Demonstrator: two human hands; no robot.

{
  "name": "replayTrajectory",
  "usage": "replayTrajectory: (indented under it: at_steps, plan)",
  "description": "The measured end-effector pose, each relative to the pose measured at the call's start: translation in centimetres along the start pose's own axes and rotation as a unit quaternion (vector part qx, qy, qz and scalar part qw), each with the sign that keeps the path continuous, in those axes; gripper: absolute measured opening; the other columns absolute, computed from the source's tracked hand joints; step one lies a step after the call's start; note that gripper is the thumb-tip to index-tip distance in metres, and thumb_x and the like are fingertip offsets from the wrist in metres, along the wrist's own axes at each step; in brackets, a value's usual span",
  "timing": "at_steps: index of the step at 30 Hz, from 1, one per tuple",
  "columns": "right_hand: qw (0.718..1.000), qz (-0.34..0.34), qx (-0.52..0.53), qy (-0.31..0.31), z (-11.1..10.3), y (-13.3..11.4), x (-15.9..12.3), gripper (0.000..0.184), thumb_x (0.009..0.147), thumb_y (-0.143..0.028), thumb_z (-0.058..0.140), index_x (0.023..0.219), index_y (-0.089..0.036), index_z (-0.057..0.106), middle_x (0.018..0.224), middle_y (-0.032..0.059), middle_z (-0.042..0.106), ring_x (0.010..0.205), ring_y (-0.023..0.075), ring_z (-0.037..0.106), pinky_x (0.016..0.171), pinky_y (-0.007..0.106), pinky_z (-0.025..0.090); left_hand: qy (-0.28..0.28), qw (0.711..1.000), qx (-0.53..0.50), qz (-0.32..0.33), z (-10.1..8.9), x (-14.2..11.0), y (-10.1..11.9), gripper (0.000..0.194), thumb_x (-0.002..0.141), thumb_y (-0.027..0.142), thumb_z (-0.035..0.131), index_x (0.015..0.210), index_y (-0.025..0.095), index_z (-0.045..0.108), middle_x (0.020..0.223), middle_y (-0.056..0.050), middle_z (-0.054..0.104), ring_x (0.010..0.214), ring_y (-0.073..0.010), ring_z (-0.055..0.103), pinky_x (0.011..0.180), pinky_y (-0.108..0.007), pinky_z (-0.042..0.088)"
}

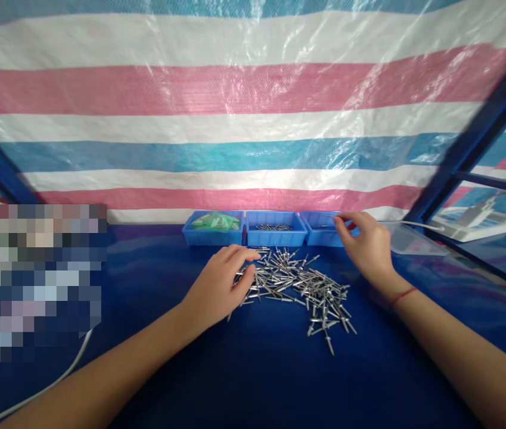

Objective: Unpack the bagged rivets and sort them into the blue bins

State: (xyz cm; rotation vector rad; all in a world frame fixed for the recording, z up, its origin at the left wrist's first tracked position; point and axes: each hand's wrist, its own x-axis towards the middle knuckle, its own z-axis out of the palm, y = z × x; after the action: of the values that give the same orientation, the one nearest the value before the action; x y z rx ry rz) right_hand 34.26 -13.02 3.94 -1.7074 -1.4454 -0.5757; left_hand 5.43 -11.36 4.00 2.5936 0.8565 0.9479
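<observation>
A loose pile of silvery blind rivets [282, 277] lies on the dark blue tabletop. My left hand [223, 283] rests at the pile's left edge, thumb and index finger apart, with some rivets partly hidden behind it. My right hand [366, 244] is raised over the right blue bin [322, 237], its fingertips pinched together; whatever they hold is too small to make out. A few thin pieces show inside that bin, which the hand partly covers. The middle blue bin [276, 238] contains several rivets.
The left blue bin [213, 238] holds green plastic packets [216, 221]. A clear plastic lid or tray [422, 239] lies right of the bins. A striped sheet [253, 89] hangs behind, between blue metal posts [471, 128]. A white cable [71, 363] runs along the left.
</observation>
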Motion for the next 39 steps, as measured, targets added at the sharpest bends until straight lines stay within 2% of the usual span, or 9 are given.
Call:
replayTrajectory:
  at_steps: [3,7,10,13,20,23,26,31,39]
  plan:
    - [0.993,0.062,-0.098,-0.024,0.6,1.1,-0.3,0.028,0.084,-0.038,0.049,0.091,-0.018,0.068,0.103,0.0135,0.065,0.092,0.0318,0.056,0.074,0.045,0.038,-0.028,0.999,0.029,-0.008,0.1,-0.1,-0.8,0.022,0.089,0.016,0.042,0.103,0.017,0.059,0.102,-0.007,0.063,0.097,-0.0203,0.055,0.088,-0.036,0.042]
    - [0.991,0.082,-0.101,-0.017,0.5,0.5,-0.8,0.033,0.083,-0.041,0.048,0.100,-0.019,0.066,0.111,0.0153,0.060,0.101,0.0363,0.050,0.074,0.048,0.037,-0.074,0.995,0.058,-0.015,0.1,-0.5,-1.2,0.032,0.090,0.014,0.037,0.115,0.018,0.057,0.108,-0.007,0.062,0.098,-0.0211,0.055,0.088,-0.038,0.042]
    - [0.997,0.058,-0.049,-0.018,0.2,-0.5,-1.1,0.029,0.082,-0.039,0.049,0.097,-0.020,0.065,0.107,0.0130,0.061,0.100,0.0338,0.051,0.077,0.046,0.039,-0.090,0.993,0.071,-0.024,0.1,-0.5,-1.3,0.034,0.092,0.021,0.039,0.122,0.022,0.056,0.113,-0.007,0.061,0.100,-0.0221,0.054,0.088,-0.040,0.041]
    - [0.998,0.010,0.030,-0.045,-0.1,-2.2,-1.8,0.022,0.082,-0.034,0.050,0.090,-0.020,0.064,0.100,0.0111,0.063,0.095,0.0293,0.055,0.082,0.043,0.041,-0.084,0.994,0.058,-0.040,0.3,-0.4,-1.6,0.027,0.091,0.028,0.044,0.111,0.025,0.063,0.111,-0.005,0.062,0.100,-0.0214,0.054,0.089,-0.039,0.041]
    - [0.966,-0.092,0.182,-0.158,-2.0,-7.8,-4.0,0.012,0.084,-0.022,0.050,0.079,-0.021,0.062,0.087,0.0062,0.068,0.086,0.0228,0.061,0.081,0.039,0.045,-0.066,0.993,0.069,-0.064,0.6,-0.1,-1.7,0.022,0.092,0.024,0.043,0.088,0.021,0.064,0.097,-0.003,0.064,0.092,-0.0195,0.054,0.085,-0.036,0.039]
    - [0.944,-0.093,0.243,-0.205,-2.6,-9.2,-4.9,0.011,0.083,-0.019,0.053,0.082,-0.020,0.064,0.088,0.0055,0.069,0.086,0.0212,0.063,0.079,0.038,0.048,-0.020,0.996,-0.010,-0.086,0.4,-0.1,-0.6,0.020,0.092,0.024,0.042,0.087,0.018,0.061,0.094,-0.003,0.063,0.091,-0.0185,0.054,0.084,-0.033,0.040]
    - [0.918,-0.036,0.324,-0.225,-3.1,-10.2,-5.6,0.011,0.083,-0.023,0.058,0.090,-0.020,0.066,0.087,0.0044,0.071,0.082,0.0188,0.065,0.075,0.034,0.052,0.009,0.982,-0.143,-0.125,0.3,-0.3,1.3,0.021,0.092,0.028,0.041,0.089,0.017,0.058,0.088,-0.002,0.062,0.083,-0.0160,0.056,0.077,-0.028,0.042]
    - [0.887,0.020,0.416,-0.202,-4.1,-11.3,-6.2,0.012,0.081,-0.028,0.063,0.089,-0.022,0.069,0.083,0.0034,0.071,0.074,0.0165,0.065,0.067,0.030,0.054,-0.008,0.949,-0.261,-0.178,0.6,-1.1,3.8,0.025,0.091,0.035,0.041,0.092,0.017,0.059,0.081,-0.001,0.061,0.073,-0.0149,0.054,0.067,-0.025,0.042]
    - [0.874,0.033,0.448,-0.187,-4.5,-11.3,-6.1,0.008,0.081,-0.027,0.064,0.082,-0.021,0.070,0.080,0.0036,0.072,0.072,0.0162,0.065,0.063,0.029,0.054,-0.038,0.917,-0.347,-0.194,0.9,-1.7,4.3,0.028,0.091,0.041,0.041,0.089,0.018,0.057,0.074,0.001,0.053,0.069,-0.0126,0.048,0.064,-0.024,0.038]
